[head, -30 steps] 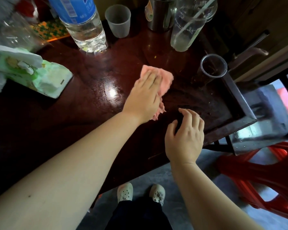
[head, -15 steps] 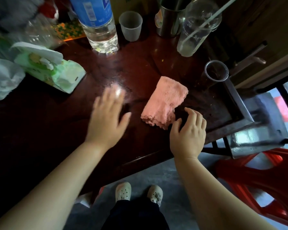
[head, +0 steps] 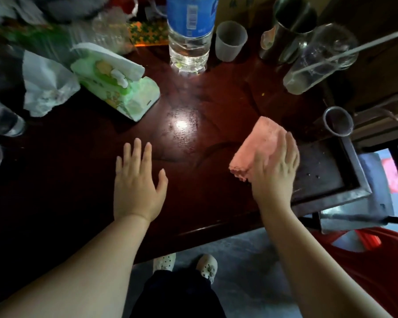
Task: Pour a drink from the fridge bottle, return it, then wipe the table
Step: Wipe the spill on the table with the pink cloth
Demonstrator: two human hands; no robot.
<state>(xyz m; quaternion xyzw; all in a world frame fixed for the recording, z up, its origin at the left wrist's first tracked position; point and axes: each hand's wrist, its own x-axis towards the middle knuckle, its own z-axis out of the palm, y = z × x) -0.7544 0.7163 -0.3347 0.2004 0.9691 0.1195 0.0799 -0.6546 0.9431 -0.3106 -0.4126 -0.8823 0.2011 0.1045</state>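
Note:
A folded pink cloth [head: 260,146] lies on the dark red wooden table [head: 193,187], right of centre. My right hand [head: 277,171] rests on the cloth's right side, fingers spread and pressing it flat. Flat on the bare table to the left is my left hand [head: 137,182], fingers apart and holding nothing. A large clear water bottle [head: 189,35] with a blue label stands at the back centre. A small translucent plastic cup [head: 230,41] stands just right of it.
A green tissue pack [head: 117,81] and a white plastic bag [head: 44,86] lie back left. A steel mug [head: 287,26], a clear glass with a straw [head: 319,58] and a small dark cup [head: 338,121] stand back right. A metal tray [head: 326,171] borders the table's right edge; a red stool [head: 365,267] stands below.
My left hand let go of the cloth and moved left to lie flat on the table. My right hand moved forward onto the cloth.

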